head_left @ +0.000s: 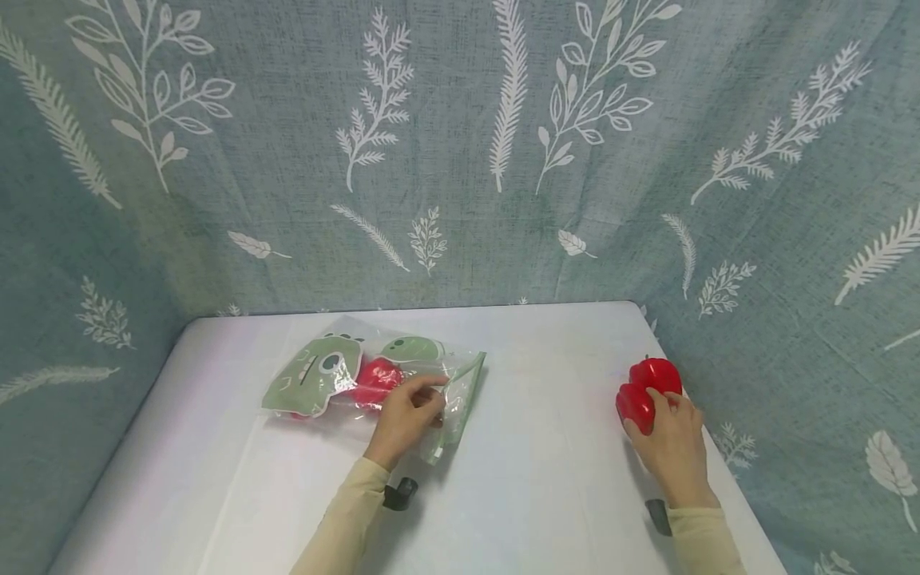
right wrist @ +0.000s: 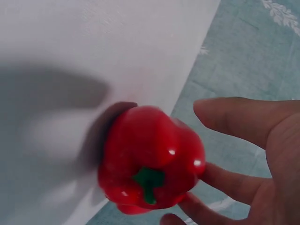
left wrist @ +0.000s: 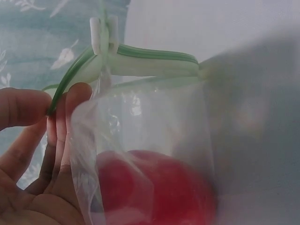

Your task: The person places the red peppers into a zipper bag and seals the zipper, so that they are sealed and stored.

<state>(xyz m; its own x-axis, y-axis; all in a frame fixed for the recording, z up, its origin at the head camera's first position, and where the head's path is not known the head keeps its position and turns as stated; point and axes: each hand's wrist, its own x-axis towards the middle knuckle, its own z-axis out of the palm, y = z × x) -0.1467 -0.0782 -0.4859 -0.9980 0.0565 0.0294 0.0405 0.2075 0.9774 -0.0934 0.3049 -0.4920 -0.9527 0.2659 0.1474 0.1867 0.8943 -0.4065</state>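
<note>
A clear zip bag (head_left: 402, 383) with a green cartoon print lies on the white table (head_left: 546, 447), and one red bell pepper (head_left: 375, 379) lies inside it. My left hand (head_left: 434, 393) pinches the bag's green zip edge (left wrist: 140, 58) near the white slider (left wrist: 103, 35). In the left wrist view the left hand (left wrist: 61, 101) holds the strip between thumb and fingers, and the bagged pepper (left wrist: 154, 187) shows through the plastic. A second red bell pepper (head_left: 647, 385) stands near the table's right edge. My right hand (head_left: 657, 403) curls round that pepper (right wrist: 150, 161), with its green stem towards the camera.
A teal cloth with white leaf prints (head_left: 460, 144) hangs behind and on both sides of the table. The loose pepper is close to the table's right edge (right wrist: 187, 93). Black wrist mounts (head_left: 400, 493) show at both sleeves.
</note>
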